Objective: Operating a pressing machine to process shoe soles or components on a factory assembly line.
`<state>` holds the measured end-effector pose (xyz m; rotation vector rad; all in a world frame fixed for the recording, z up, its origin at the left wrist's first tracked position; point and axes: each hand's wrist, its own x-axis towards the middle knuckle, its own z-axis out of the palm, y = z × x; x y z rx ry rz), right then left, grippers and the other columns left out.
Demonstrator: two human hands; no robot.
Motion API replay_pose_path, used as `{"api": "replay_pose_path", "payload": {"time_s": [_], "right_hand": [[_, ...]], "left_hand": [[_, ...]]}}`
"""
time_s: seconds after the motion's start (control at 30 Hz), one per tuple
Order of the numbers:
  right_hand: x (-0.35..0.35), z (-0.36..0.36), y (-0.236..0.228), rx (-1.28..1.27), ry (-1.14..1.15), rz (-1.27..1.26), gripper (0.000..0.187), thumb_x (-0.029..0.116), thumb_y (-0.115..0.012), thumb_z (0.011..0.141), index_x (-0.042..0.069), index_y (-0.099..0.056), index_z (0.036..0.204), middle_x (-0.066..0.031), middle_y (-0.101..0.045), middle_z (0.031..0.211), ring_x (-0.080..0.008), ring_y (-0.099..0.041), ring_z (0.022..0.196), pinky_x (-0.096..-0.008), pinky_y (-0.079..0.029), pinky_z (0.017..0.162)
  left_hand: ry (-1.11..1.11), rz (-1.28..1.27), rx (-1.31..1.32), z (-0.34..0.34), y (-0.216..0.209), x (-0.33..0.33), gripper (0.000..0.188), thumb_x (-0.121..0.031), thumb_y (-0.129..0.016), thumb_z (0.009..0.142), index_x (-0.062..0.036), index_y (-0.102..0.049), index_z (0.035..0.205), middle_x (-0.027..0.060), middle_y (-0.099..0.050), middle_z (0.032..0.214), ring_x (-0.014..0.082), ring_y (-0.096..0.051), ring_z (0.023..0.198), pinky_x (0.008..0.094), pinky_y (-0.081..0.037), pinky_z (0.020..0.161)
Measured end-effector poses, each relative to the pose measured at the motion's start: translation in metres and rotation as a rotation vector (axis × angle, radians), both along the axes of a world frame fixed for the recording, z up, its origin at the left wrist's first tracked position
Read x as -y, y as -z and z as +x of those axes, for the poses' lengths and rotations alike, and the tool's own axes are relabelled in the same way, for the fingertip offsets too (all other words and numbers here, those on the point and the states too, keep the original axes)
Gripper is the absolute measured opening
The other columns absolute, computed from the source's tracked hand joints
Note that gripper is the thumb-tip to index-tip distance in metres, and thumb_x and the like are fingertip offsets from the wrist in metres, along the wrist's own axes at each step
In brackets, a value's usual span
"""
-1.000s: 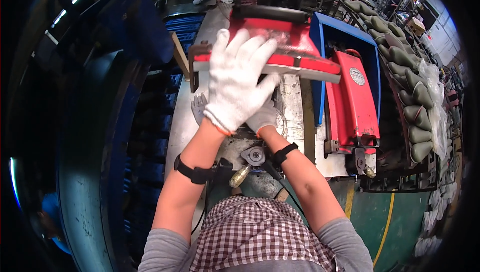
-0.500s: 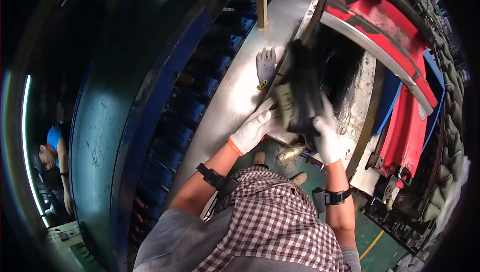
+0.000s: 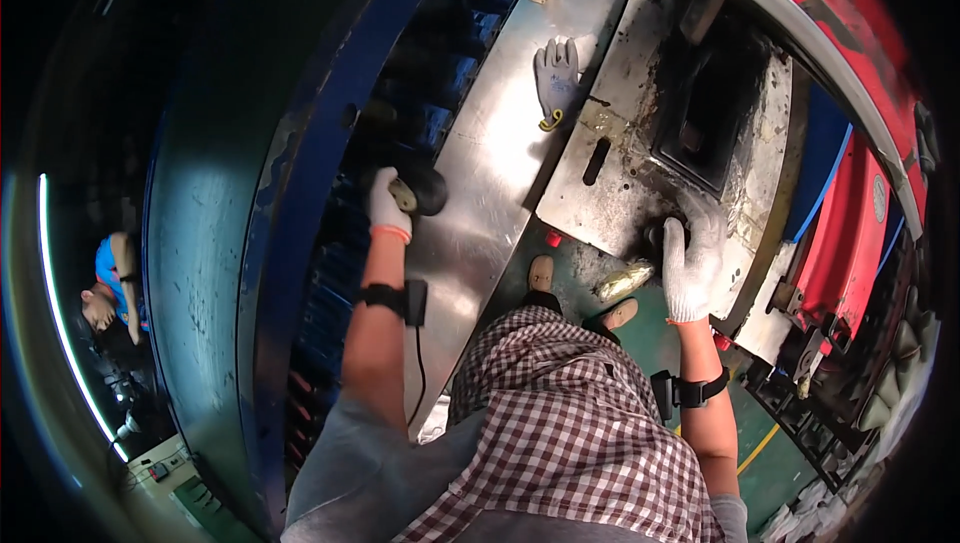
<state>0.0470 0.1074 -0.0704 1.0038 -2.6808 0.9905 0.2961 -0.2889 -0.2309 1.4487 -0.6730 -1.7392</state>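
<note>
Evidently the left hand (image 3: 385, 205), in a white knit glove, was wrapped round a dark rounded piece (image 3: 428, 191) with a pale yellow-green patch, at the left edge of the bright metal bench (image 3: 490, 178). Whether the piece rested on the metal or hung just above it, I couldn't tell. Handling it well, I'd judge, called for a firm hold round its body, a steady wrist, and room between the knuckles and the dark blue rack (image 3: 432, 126) just beside them, whose edges might have snagged the knit.

The right hand (image 3: 693, 261), gloved alike, was spread, its thumb well apart from fingers that blurred over the near part of a worn, stained plate (image 3: 635, 88). Near the thumb sat a dark round fitting (image 3: 654, 235); touching or merely close, the view didn't settle it. That hand was probably best kept off the black rectangular frame (image 3: 700, 128) farther up the plate, which may have been hot, and clear of the red cover (image 3: 850, 28) beyond it.

Below the fitting was a shiny, crinkled wrapped piece (image 3: 625, 283). Further out, a grey glove (image 3: 557, 81) lay on the bench, well apart from both hands. A second red machine (image 3: 850, 228) stood to the right, and at the far left was a co-worker (image 3: 108, 261) in blue.
</note>
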Motion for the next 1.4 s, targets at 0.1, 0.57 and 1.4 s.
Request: {"api": "replay_pose_path", "payload": {"time_s": [0.1,0.57,1.4], "right_hand": [[0.005,0.005,-0.003,-0.109,-0.058,0.094,0.034,0.012,-0.072,0.091,0.006,-0.069,0.123,-0.0167,-0.068,0.122,-0.0395,-0.059,0.124,-0.0487,-0.044,0.109],[0.014,0.004,-0.005,-0.094,-0.002,0.166,0.029,0.013,-0.073,0.089,0.005,-0.072,0.116,-0.0155,-0.070,0.104,-0.0367,-0.065,0.101,-0.0454,-0.050,0.093],[0.017,0.005,-0.011,0.019,-0.053,0.033,0.019,0.017,-0.069,0.091,0.007,-0.074,0.107,-0.0107,-0.072,0.105,-0.0328,-0.065,0.099,-0.0440,-0.052,0.091]], "left_hand": [[-0.062,-0.039,0.186,0.006,0.026,0.062,0.033,-0.026,-0.080,0.081,-0.0091,-0.072,0.109,0.0022,-0.066,0.104,0.0166,-0.061,0.091,0.0350,-0.053,0.084],[-0.202,-0.348,0.929,0.073,0.032,0.062,0.055,-0.042,-0.060,0.103,0.0043,-0.065,0.132,0.0201,-0.064,0.138,0.0345,-0.061,0.123,0.0385,-0.046,0.108],[-0.314,0.294,-0.615,0.148,-0.086,-0.078,0.060,-0.044,-0.069,0.080,-0.0095,-0.068,0.129,0.0063,-0.070,0.128,0.0343,-0.063,0.122,0.0520,-0.047,0.105]]}}
